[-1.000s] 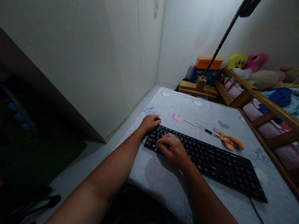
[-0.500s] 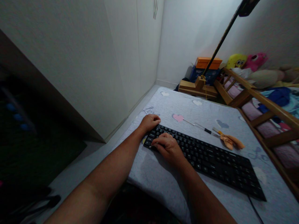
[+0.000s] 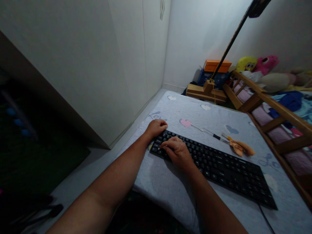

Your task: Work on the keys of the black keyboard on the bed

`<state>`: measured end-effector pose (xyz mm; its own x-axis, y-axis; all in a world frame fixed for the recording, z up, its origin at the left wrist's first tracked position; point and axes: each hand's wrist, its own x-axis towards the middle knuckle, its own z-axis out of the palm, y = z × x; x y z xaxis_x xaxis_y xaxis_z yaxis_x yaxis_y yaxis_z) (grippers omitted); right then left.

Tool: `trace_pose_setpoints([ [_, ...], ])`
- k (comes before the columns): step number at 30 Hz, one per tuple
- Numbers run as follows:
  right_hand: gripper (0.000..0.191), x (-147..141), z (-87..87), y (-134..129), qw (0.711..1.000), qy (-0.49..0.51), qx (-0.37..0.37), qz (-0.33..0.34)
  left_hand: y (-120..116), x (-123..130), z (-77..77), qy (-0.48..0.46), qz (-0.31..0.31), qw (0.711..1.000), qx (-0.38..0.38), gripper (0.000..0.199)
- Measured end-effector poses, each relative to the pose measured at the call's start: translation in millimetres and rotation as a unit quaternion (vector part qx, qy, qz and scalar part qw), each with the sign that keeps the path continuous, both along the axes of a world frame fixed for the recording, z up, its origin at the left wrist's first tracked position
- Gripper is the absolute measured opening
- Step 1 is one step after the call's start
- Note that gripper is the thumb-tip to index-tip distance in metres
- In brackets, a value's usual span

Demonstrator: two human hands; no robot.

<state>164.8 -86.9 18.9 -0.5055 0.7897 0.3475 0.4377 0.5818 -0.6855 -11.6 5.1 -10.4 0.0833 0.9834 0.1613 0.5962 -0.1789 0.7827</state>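
A black keyboard (image 3: 219, 165) lies slanted across the cloth-covered table, its cable leaving at the lower right. At its far left corner, my left hand (image 3: 156, 127) has its fingers closed on the edge and steadies it. My right hand (image 3: 176, 150) hovers over the left-hand keys in a pinch. From its fingertips pokes the small white tip of what looks like a cotton swab (image 3: 159, 149), close to the keys at the left end. The rest of the swab is hidden by the fingers.
Behind the keyboard lie a thin tool with a black grip (image 3: 216, 136), a brush (image 3: 226, 136) and an orange cloth (image 3: 240, 148). A wooden bed rail (image 3: 280, 107) runs along the right. A white cabinet (image 3: 122, 65) stands at left, a wooden stand with a pole (image 3: 207, 89) behind.
My right hand has shifted slightly away from me and to the right, carrying the swab tip from the keyboard's near edge further over the keys. My left hand and the keyboard stay put.
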Motion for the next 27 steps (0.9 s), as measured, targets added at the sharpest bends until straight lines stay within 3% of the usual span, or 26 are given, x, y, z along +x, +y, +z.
trace_pose_setpoints([
  [27,0.016,11,11.3,-7,0.999,-0.005,0.015,0.028,-1,0,1.5,0.001,-0.004,1.000,0.000,0.022],
])
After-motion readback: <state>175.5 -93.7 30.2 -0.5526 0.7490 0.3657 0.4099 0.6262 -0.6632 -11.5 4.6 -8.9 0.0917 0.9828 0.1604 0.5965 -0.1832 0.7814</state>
